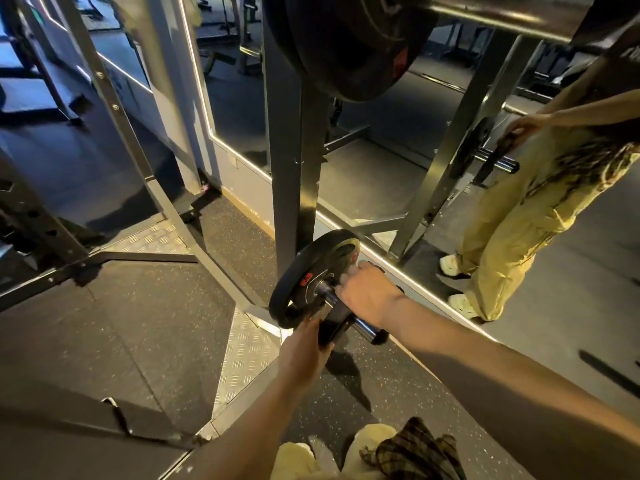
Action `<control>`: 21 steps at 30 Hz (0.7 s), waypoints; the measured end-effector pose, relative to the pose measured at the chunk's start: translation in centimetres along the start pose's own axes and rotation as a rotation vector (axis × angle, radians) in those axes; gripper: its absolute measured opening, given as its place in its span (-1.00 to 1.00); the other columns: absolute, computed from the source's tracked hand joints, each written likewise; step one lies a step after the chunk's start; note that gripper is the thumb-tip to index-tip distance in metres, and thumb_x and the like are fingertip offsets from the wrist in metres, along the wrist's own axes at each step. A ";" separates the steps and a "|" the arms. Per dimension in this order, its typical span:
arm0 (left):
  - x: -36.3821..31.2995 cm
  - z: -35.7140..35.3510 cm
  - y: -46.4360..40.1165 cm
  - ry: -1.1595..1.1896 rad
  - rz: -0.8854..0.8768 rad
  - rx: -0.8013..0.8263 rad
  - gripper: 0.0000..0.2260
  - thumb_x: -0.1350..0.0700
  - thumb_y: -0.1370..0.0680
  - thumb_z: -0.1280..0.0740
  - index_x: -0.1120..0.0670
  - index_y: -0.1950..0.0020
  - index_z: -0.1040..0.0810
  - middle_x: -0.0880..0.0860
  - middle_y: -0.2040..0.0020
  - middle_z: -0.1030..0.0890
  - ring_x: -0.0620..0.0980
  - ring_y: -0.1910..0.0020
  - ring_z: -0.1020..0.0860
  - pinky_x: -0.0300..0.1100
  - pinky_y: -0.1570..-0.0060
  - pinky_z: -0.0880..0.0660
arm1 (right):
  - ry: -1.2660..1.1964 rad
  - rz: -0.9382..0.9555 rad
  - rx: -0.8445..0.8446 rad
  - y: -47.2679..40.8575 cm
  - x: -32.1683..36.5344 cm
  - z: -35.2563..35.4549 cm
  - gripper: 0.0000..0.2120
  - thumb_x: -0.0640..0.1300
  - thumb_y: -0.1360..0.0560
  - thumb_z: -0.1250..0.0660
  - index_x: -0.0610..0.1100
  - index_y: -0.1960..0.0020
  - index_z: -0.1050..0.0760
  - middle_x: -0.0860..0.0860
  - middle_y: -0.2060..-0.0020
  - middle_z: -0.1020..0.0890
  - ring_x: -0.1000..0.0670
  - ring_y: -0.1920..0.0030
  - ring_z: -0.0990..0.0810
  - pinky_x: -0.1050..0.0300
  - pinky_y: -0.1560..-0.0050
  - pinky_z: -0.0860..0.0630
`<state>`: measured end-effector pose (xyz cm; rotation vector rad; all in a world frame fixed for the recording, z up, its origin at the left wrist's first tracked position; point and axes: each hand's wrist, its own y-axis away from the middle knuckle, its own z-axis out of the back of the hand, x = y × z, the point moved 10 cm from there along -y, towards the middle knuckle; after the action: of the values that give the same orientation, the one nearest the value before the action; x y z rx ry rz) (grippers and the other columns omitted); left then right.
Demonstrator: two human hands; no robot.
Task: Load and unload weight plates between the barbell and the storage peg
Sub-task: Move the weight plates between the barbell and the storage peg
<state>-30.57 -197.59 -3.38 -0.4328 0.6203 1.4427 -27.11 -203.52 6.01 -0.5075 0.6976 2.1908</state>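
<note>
A chrome storage peg sticks out low from the dark rack upright. Two black weight plates sit on the peg: a larger plate with red marks behind, and a smaller plate in front. My left hand grips the lower edge of the smaller plate. My right hand holds its upper edge, fingers curled over the rim. High above, a big black plate hangs on the barbell sleeve.
A wall mirror behind the rack reflects my legs and hands. Rack base beams and checker-plate panels lie on the rubber floor. More rack frames stand at the left. My feet are at the bottom edge.
</note>
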 end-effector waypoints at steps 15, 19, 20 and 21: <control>-1.9 -0.4 -2.0 0.215 0.053 0.101 -0.73 -0.04 -0.58 -0.30 0.08 -0.18 -0.45 0.02 -0.05 -0.63 -0.04 -0.06 -0.62 -0.14 -0.12 -0.54 | -0.757 -0.240 0.146 -0.4 -7.1 -8.0 -0.70 -0.19 -0.53 -0.27 -0.03 -0.25 -0.42 -0.02 -0.10 -0.52 -0.07 -0.16 -0.48 0.01 -0.11 -0.46; -1.0 -1.8 -2.2 0.169 0.100 0.167 -0.66 -0.01 -0.61 -0.25 0.07 -0.33 -0.30 0.05 -0.24 -0.55 0.03 -0.26 -0.52 -0.05 -0.27 -0.44 | -0.753 -0.302 0.079 -0.6 -6.7 -8.1 -0.71 -0.20 -0.55 -0.25 -0.07 -0.26 -0.38 -0.05 -0.10 -0.53 -0.10 -0.15 -0.49 0.03 -0.07 -0.43; -0.7 -2.1 -2.2 0.187 0.111 0.160 -0.65 0.00 -0.61 -0.25 0.06 -0.35 -0.28 0.04 -0.25 -0.54 0.03 -0.27 -0.52 -0.04 -0.29 -0.44 | -0.717 -0.305 0.061 -0.6 -6.5 -8.0 -0.69 -0.21 -0.55 -0.24 -0.08 -0.28 -0.37 -0.05 -0.12 -0.53 -0.10 -0.15 -0.48 0.04 -0.07 -0.42; -0.3 -2.3 -2.0 0.220 0.130 0.149 -0.65 0.01 -0.61 -0.25 0.05 -0.36 -0.28 0.04 -0.25 -0.55 0.03 -0.27 -0.52 -0.05 -0.29 -0.44 | -0.679 -0.300 0.051 -0.6 -6.2 -7.8 -0.68 -0.21 -0.56 -0.24 -0.08 -0.30 -0.36 -0.06 -0.15 -0.53 -0.10 -0.16 -0.47 0.05 -0.09 -0.42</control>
<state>-28.86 -199.43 -5.11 -0.4431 0.9410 1.4706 -21.72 -211.47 3.28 0.1614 0.2803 1.8796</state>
